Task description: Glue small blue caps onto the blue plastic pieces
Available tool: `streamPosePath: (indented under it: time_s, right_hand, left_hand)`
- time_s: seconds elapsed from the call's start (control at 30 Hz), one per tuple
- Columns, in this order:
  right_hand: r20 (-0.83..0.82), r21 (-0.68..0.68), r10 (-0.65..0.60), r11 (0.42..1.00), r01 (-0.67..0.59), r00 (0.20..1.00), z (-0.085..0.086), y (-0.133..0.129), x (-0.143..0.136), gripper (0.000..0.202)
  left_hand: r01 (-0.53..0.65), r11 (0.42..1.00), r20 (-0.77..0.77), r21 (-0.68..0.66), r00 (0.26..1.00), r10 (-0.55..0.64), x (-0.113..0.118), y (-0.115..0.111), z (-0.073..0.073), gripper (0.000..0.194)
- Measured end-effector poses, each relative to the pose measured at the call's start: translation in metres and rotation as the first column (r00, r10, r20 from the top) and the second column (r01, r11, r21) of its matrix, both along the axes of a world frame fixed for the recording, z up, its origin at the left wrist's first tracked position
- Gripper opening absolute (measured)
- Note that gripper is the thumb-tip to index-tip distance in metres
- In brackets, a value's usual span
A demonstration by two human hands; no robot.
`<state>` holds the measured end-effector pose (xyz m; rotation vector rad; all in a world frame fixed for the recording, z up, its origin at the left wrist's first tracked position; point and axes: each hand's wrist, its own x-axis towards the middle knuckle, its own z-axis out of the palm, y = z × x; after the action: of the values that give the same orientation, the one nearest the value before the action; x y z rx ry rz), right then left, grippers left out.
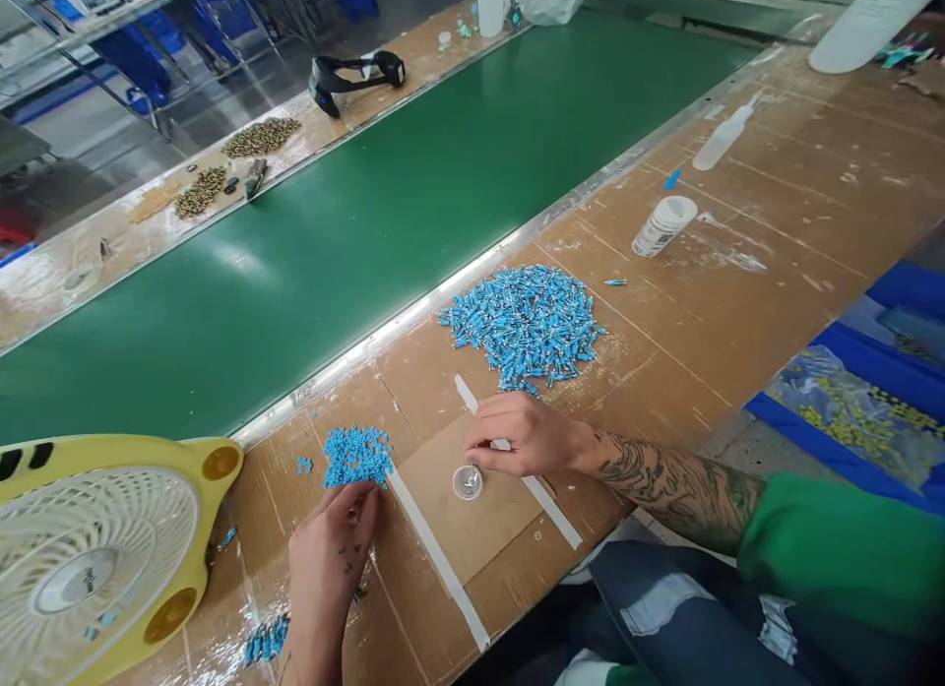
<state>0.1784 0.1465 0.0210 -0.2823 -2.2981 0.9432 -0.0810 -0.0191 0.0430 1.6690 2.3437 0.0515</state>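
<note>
My right hand (pixel 517 435) is closed in a pinch above a small round clear dish (pixel 468 482), holding a thin metal piece whose end reaches into the dish. The dish sits on a cardboard sheet (pixel 479 538) edged with white tape. My left hand (pixel 344 529) touches the near edge of a pile of small blue rings (pixel 358 455), its fingers pressed together; what they hold, if anything, is hidden. Beyond my right hand lies a large heap of blue pointed parts (pixel 528 324). More blue pieces (pixel 266 639) lie left of my left wrist.
A yellow fan (pixel 221 462) stands at the left. Behind the cardboard-covered table runs a green belt (pixel 332 233). A white bottle (pixel 664 225) and a flat white piece (pixel 727 140) lie to the right. Blue bins (pixel 834 342) with yellow pieces are below the table's right edge.
</note>
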Motion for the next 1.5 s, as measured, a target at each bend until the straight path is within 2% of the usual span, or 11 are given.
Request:
streamPosePath:
  time_s: [0.3, 0.5, 0.87, 0.97, 1.07, 1.13, 1.2, 1.27, 1.37, 1.43, 1.5]
  right_hand:
    - [-0.012, -0.003, -0.012, 1.000, 0.011, 1.000, -0.001, 0.001, -0.001, 0.018]
    - [-0.015, -0.003, -0.004, 1.000, 0.004, 1.000, -0.002, 0.001, -0.001, 0.018]
    - [0.108, -0.134, 0.072, 0.989, -0.058, 0.992, -0.003, 0.003, -0.001, 0.019]
    - [0.146, -0.231, 0.145, 0.967, -0.109, 0.979, -0.003, 0.003, 0.000, 0.030]
    - [0.188, -0.271, 0.203, 0.951, -0.148, 0.961, -0.004, 0.005, -0.002, 0.024]
    - [0.223, -0.284, 0.223, 0.946, -0.156, 0.949, -0.005, 0.006, -0.003, 0.017]
    - [0.244, -0.284, 0.224, 0.947, -0.151, 0.944, -0.006, 0.007, -0.004, 0.016]
    - [0.239, -0.241, 0.228, 0.956, -0.170, 0.944, -0.008, 0.006, -0.005, 0.019]
    - [0.227, -0.072, 0.274, 0.962, -0.264, 0.935, -0.012, 0.000, -0.007, 0.020]
    - [0.246, 0.064, 0.273, 0.953, -0.296, 0.930, -0.015, -0.005, -0.009, 0.020]
    - [0.269, 0.167, 0.237, 0.943, -0.288, 0.934, -0.016, -0.008, -0.011, 0.020]
  left_hand:
    - [0.115, 0.980, -0.185, -0.161, 0.972, -0.144, 0.015, 0.015, 0.006, 0.029]
    - [0.167, 0.939, -0.195, -0.300, 0.953, -0.232, 0.016, 0.028, 0.014, 0.033]
    - [0.144, 0.904, -0.208, -0.403, 0.947, -0.243, 0.020, 0.043, 0.018, 0.033]
    - [0.111, 0.936, -0.153, -0.335, 0.973, -0.170, 0.005, 0.033, 0.018, 0.030]
    - [-0.137, 0.982, -0.019, -0.129, 0.991, 0.136, -0.008, 0.014, 0.016, 0.023]
    - [-0.404, 0.914, 0.226, 0.042, 0.895, 0.385, -0.008, 0.003, 0.012, 0.021]
    - [-0.593, 0.792, 0.569, 0.146, 0.705, 0.423, 0.003, -0.001, 0.004, 0.021]
    - [-0.640, 0.747, 0.874, 0.179, 0.452, 0.178, 0.021, 0.005, -0.007, 0.017]
    - [-0.553, 0.821, 0.984, 0.142, -0.010, -0.177, 0.048, 0.021, -0.023, 0.014]
    - [-0.508, 0.857, 0.955, 0.082, -0.205, -0.213, 0.059, 0.028, -0.031, 0.013]
    - [-0.489, 0.873, 0.925, 0.005, -0.329, -0.189, 0.064, 0.029, -0.038, 0.015]
